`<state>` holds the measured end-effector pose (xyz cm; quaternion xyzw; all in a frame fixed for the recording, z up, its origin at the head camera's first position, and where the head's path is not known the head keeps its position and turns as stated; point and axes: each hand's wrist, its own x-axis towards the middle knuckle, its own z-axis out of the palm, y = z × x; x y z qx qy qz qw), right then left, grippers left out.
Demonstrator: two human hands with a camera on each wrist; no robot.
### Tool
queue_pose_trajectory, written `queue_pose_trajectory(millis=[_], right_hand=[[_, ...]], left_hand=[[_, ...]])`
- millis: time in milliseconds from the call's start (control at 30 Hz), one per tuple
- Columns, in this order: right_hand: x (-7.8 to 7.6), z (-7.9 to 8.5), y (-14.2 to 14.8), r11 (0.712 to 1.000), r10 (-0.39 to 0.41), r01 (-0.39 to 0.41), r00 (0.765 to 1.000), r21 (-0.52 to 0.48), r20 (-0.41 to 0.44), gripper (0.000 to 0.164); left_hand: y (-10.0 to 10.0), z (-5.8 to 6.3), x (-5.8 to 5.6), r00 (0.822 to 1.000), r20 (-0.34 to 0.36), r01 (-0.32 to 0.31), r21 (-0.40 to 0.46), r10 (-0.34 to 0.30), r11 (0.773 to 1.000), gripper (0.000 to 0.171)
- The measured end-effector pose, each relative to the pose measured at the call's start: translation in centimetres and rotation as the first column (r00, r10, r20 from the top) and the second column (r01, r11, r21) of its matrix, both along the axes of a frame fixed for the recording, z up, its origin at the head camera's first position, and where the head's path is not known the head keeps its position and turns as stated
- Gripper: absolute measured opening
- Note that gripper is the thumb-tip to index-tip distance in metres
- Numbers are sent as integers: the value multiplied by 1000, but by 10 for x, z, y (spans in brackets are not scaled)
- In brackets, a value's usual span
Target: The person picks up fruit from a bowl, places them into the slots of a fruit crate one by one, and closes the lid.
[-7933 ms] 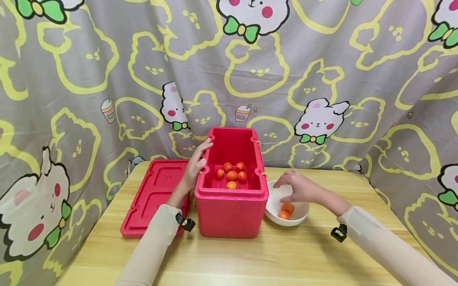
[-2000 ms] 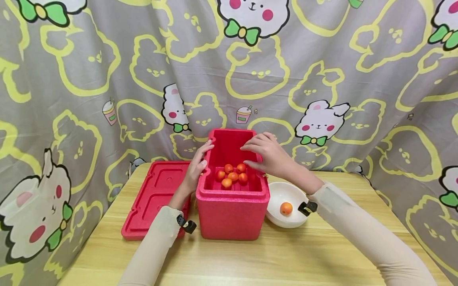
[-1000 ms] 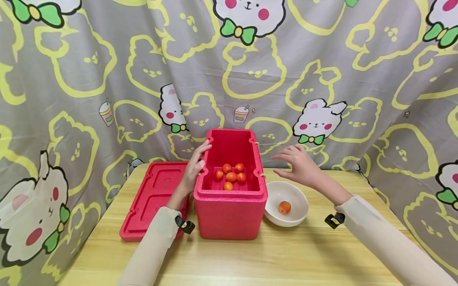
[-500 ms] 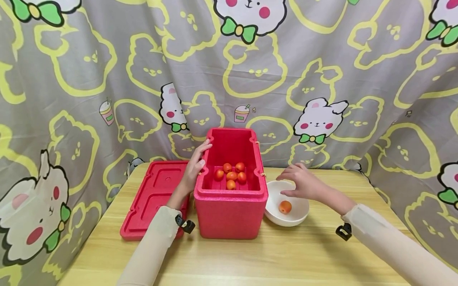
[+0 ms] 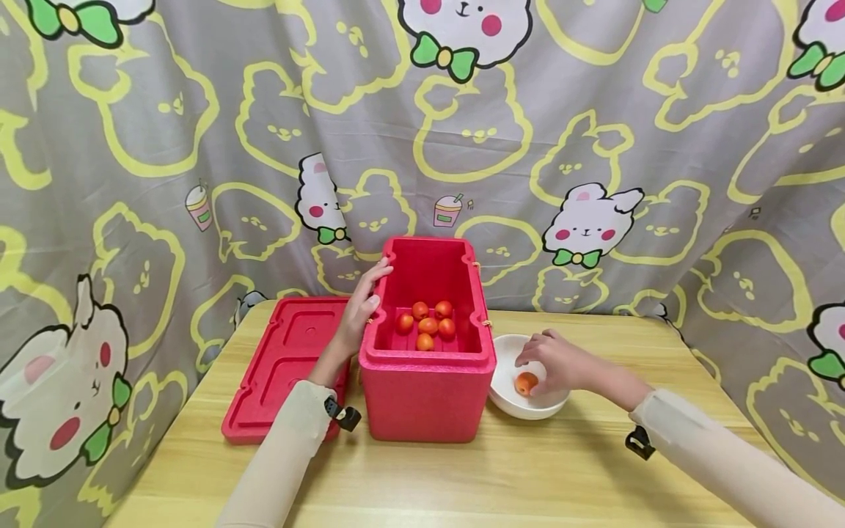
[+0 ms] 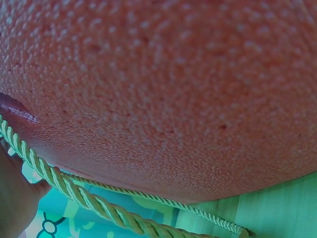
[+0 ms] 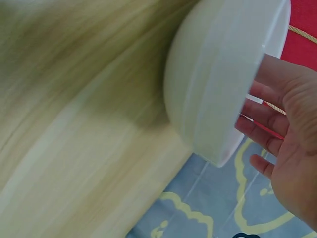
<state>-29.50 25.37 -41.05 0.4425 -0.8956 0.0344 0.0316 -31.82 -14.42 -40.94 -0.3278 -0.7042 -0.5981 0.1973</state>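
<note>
My left hand [image 5: 359,312] rests against the left rim of a deep red foam box [image 5: 428,400], fingers extended along its edge. Several small orange-red fruits [image 5: 428,325] lie on the box floor. To the right of the box stands a white bowl [image 5: 507,359] holding one more such fruit [image 5: 525,383]. Inside that bowl, my right hand [image 5: 561,364] reaches down with thumb and fingers spread around the fruit, the thumb overlapping its right side. The right wrist view shows the right hand [image 7: 297,144] dipping over the rim of the bowl [image 7: 213,84]; the fruit is hidden there.
The red lid [image 5: 284,381] lies flat on the wooden table [image 5: 422,484], left of the box. Twisted cord [image 6: 99,206] runs along the box's side in the left wrist view. A patterned curtain [image 5: 488,169] hangs close behind the table.
My right hand dropped a fruit into the box, came back right, and has lowered into the bowl around the single fruit there. My left hand stays on the rim.
</note>
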Motion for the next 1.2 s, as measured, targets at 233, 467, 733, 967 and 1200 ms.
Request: queue_pose_trajectory(millis=[233,467,733,967,1200], right_hand=[[0,-8,-1,999,-3,2,1000,45,10,36],[-6,-16,-1,1000,16,-16,999,4,-30,30],[-11,-7,-7,994,13,-24,995,-106,-100,32],[-15,23,-16,968,-75,54,994,-245,-79,34],[-18,51,-21,913,-81,11,985,-408,-153,40]], left_hand=[[1,0,1,1000,-7,1,-6,-1,1000,62],[1,1,0,1000,-15,6,-1,-6,1000,62],[1,1,-1,1000,-19,-1,-2,1,1000,62],[0,1,-1,1000,-14,0,-5,0,1000,63],[0,1,0,1000,0,0,-12,0,1000,63]])
